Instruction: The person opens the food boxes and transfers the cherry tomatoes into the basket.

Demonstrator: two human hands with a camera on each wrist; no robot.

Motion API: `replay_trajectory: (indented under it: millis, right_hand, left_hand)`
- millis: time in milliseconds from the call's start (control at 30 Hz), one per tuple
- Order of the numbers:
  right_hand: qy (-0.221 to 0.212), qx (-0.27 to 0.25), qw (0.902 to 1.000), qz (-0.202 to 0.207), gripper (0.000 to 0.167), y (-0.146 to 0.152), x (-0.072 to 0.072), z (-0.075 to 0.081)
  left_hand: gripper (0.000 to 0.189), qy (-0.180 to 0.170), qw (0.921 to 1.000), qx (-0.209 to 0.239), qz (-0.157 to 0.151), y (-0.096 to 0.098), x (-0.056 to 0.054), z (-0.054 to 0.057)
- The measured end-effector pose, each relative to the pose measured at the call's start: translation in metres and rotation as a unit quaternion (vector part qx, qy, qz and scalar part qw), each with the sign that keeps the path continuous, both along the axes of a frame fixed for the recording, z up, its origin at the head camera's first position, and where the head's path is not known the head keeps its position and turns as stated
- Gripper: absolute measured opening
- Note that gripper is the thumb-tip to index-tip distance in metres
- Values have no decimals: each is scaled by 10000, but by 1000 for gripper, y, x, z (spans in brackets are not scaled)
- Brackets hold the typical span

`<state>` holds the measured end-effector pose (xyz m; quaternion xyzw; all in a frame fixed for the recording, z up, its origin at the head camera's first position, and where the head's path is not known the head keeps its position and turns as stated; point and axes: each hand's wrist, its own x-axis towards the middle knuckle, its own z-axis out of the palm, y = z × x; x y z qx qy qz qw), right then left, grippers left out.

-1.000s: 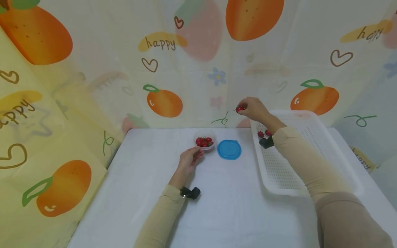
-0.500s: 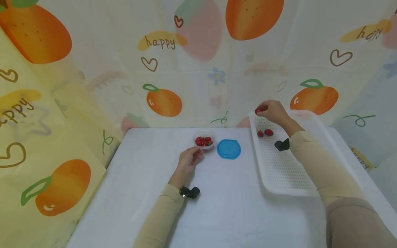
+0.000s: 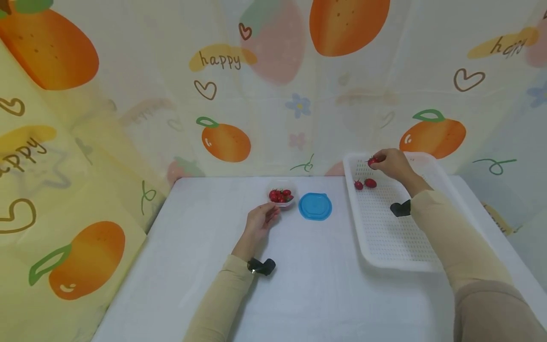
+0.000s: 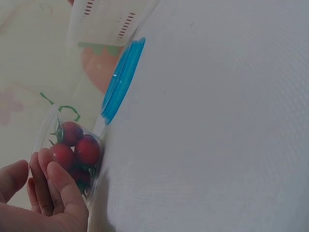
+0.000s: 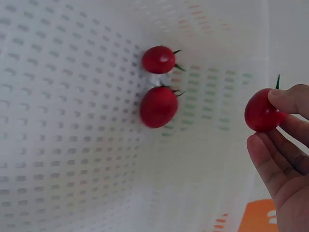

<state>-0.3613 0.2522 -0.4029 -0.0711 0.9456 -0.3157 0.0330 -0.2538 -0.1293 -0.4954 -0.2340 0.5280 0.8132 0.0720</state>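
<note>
Thumb and fingertips of the right hand [image 3: 394,165] pinch one small red tomato [image 5: 260,111], closed snugly about it, its green stem showing beside the thumb. A second ago this hand was to the left of the white basket [image 3: 397,237], outside its side; now it is over the basket's far left corner. The left hand [image 3: 259,221] looks unmoved, fingers loosely bent at the near edge of one clear container [image 3: 287,204] — whether they grip its rim cannot be told. Below the right hand's pinch, a little nearer the person, two loose tomatoes [image 5: 159,107] lie close together in the single basket, apart from the held one. Well to the left of that pinch is one blue lid [image 3: 315,206]; past it, at the left fingertips, the container holds a heap of tomatoes [image 4: 88,150] — at least four, the rest too overlapped to count.
</note>
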Motion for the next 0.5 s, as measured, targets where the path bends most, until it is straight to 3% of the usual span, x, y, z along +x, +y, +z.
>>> replay_trajectory:
  millis: [500]
  right_hand:
    - [-279, 305, 9990, -165, 38, 28, 4, -43]
  left_hand:
    - [21, -58, 10000, -38, 0, -1, 1, -1]
